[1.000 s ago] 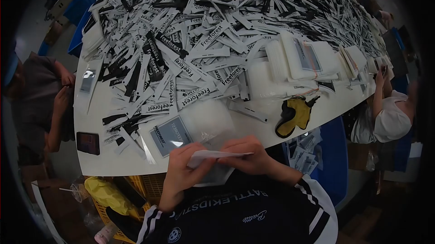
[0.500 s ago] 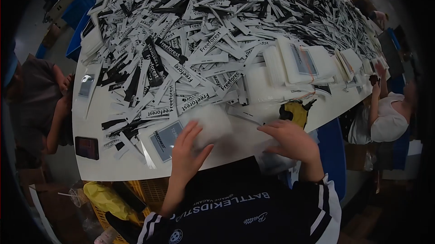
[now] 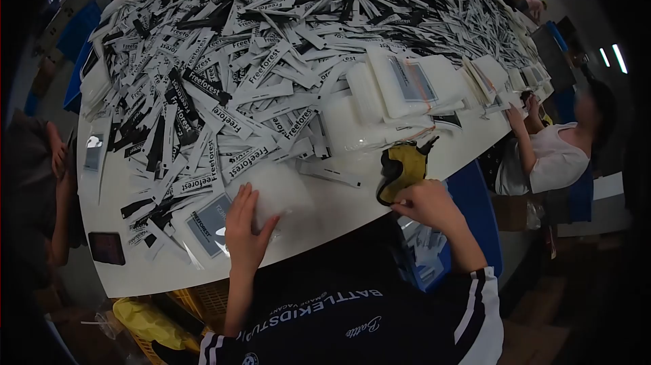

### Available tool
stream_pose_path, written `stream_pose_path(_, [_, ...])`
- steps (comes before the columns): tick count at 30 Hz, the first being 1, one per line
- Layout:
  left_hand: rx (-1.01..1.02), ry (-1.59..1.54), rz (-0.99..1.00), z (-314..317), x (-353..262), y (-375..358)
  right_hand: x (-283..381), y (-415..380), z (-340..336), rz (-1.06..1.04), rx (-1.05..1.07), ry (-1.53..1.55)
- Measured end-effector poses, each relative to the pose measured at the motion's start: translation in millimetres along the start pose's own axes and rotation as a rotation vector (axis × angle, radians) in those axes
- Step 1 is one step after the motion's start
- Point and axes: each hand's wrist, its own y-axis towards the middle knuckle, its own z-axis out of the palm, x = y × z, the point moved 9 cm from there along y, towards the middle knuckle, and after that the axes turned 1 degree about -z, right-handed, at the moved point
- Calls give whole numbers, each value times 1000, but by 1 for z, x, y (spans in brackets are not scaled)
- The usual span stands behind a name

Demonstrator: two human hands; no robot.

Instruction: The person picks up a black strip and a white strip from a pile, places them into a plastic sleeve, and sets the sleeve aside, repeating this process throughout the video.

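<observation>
My left hand (image 3: 245, 233) lies open at the table's near edge, fingers stretched and thumb apart, against a blurry stack of translucent white bags (image 3: 288, 192). Partly under its fingers is a clear bag with a grey FREEFOREST label (image 3: 209, 224). My right hand (image 3: 432, 205) has its fingers curled in a pinch at the lower edge of a yellow-and-black item (image 3: 407, 167), whose kind I cannot make out. Whether the fingertips grip it or something thin is hidden. Beyond my hands lies a big heap of white and black Freeforest sachets (image 3: 264, 70).
Stacks of bags with grey labels (image 3: 413, 80) stand right of the heap. A phone (image 3: 106, 248) lies at the left edge. A blue bin (image 3: 483, 219) holding packets is below the right edge, a yellow crate (image 3: 196, 304) below the front. People sit left and right (image 3: 553, 155).
My right hand has gone from spread fingers to a pinch beside the yellow-and-black item. My left hand stays by the white bags. The whole view has shifted, bringing packets in the blue bin into sight.
</observation>
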Motion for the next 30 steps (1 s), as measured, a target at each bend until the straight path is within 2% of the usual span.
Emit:
stream_pose_path(1, [-3,12,13,0,-1,0,-13,-6,12,116,207,-163])
stream_pose_path(2, [-11,12,15,-1,0,0,-11,-3,13,112,202,-168])
stream_pose_path(4, [-16,22,56,0,-1,-2,15,14,3,-128,-50,-15])
stream_pose_path(5, [-32,21,50,-2,-1,-2,23,32,9,-147,-60,137])
stream_pose_path(7, [-28,-29,61,-3,0,-2,59,55,10,-298,-317,223])
stream_pose_path(10, [-36,-49,66,-4,1,-2,79,92,30,-322,-414,76])
stream_pose_path(11, [-59,-40,55,-8,3,-1,81,99,37,-291,-302,92])
stream_pose_path(12, [-52,-61,63,-8,2,-1,83,99,35,-314,-300,90])
stream_pose_path(14, [-55,-105,69,-9,2,0,78,106,51,-266,-55,170])
stream_pose_path(15, [-73,-103,64,-11,4,-2,85,109,37,-282,-54,160])
stream_pose_path(17, [-31,-123,93,-8,3,-3,96,122,21,-190,223,378])
stream_pose_path(18, [-52,-130,88,-9,5,-3,112,132,-9,-334,-12,463])
stream_pose_path(20, [-72,-135,78,-10,9,-5,144,164,-43,-245,-13,530])
stream_pose_path(21, [-87,-143,75,-10,9,-6,161,189,-49,-328,-77,542])
stream_pose_path(22, [-95,-286,-19,-9,18,-7,176,216,-50,-410,-141,557])
stream_pose_path(23, [-98,-427,-110,-8,27,-8,186,245,-50,-397,-224,482])
stream_pose_path(26, [-80,-330,-87,-12,21,-4,194,320,-26,-342,-511,248])
stream_pose_path(27, [-80,-330,-84,-11,21,-5,194,327,-28,-343,-514,247])
stream_pose_path(29, [-128,-301,-25,-13,18,-4,187,350,-13,-215,-287,287])
stream_pose_path(30, [-133,-305,-24,-15,18,-1,186,348,-19,-248,-330,299])
